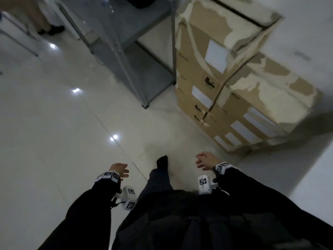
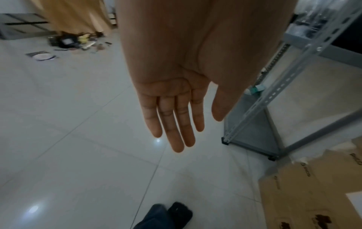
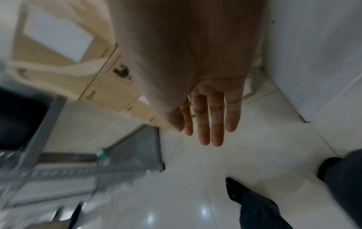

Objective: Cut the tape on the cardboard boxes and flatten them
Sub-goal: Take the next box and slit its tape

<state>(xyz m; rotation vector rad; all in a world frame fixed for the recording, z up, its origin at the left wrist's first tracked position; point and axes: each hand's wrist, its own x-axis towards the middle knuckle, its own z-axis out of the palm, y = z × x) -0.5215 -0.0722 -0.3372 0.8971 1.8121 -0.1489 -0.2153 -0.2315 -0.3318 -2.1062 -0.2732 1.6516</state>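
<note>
While over bare floor (image 1: 54,123):
Left hand (image 1: 119,170): fingers straight, grip empty.
Right hand (image 1: 205,160): fingers relaxed, grip empty.
Cardboard boxes (image 1: 225,78): stacked ahead-right against wall, beside metal shelf (image 1: 137,65), taped.

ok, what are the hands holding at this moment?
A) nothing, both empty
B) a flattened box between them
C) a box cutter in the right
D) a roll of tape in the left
A: the left hand and right hand both show straight fingers and bare palms above the floor, and the cardboard boxes stand untouched ahead.
</note>
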